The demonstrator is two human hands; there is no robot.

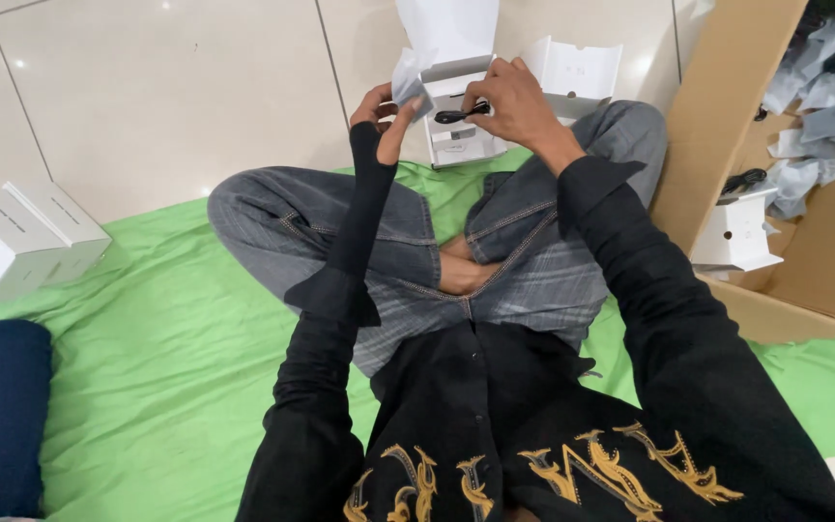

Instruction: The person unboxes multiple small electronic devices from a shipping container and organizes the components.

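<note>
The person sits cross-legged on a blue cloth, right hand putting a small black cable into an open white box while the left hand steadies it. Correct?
Not quite: the cloth is green, not blue, as the head view shows. The rest stands: the right hand holds the small black cable at the open white cardboard box, and the left hand steadies the box's side.

A cardboard carton (727,145) of wrapped parts stands beside green cloth (147,367).

An open box (458,106) sits before the knees, a second box (573,70) just right of it. A carton (727,116) stands far right, two boxes (16,237) far left on the cloth (166,348).
</note>
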